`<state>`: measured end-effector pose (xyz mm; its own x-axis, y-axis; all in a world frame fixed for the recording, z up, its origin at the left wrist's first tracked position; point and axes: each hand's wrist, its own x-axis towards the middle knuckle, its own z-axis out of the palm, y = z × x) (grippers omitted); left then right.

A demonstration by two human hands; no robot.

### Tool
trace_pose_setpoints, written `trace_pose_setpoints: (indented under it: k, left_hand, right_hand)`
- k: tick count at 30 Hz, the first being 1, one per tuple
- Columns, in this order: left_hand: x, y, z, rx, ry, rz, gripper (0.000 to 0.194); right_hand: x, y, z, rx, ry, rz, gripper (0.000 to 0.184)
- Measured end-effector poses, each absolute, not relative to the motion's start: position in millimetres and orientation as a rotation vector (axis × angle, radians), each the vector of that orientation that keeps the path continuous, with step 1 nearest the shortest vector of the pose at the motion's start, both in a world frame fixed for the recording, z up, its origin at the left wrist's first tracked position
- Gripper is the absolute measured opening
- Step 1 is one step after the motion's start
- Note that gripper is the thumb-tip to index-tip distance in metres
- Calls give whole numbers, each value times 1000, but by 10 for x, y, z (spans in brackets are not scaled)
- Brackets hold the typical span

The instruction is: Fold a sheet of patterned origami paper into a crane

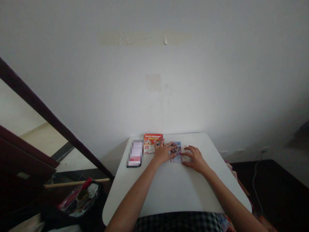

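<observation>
A small picture card with a blue and red print lies flat on the white table. My left hand rests over its left side with fingers spread, some of them on the card. My right hand is at the card's right edge, fingers apart and slightly bent, fingertips at or near the edge. Behind my left hand lies a red and white printed box or leaflet, partly covered by my fingers. To its left is a phone with its screen lit and blurred.
The table's far edge meets a white wall with old tape marks. On the floor at the left stands an open bag with things inside, near a wooden stick. A cable hangs at the right.
</observation>
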<state>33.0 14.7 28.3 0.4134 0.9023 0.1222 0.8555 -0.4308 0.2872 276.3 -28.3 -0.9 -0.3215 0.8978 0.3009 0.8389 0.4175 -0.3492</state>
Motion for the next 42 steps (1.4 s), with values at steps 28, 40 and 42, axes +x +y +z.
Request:
trace_pose_setpoints:
  k: [28, 40, 42]
  left_hand:
    - [334, -29, 152, 2495, 1647, 445, 66]
    - [279, -207, 197, 2543, 1624, 364, 68]
    - [282, -210, 192, 2543, 1632, 353, 68]
  right_hand:
    - [2581, 26, -86, -1408, -2110, 145, 9]
    - [2584, -205, -89, -1363, -2165, 78, 9]
    - [2575, -185, -88, -1383, -2153, 52, 8]
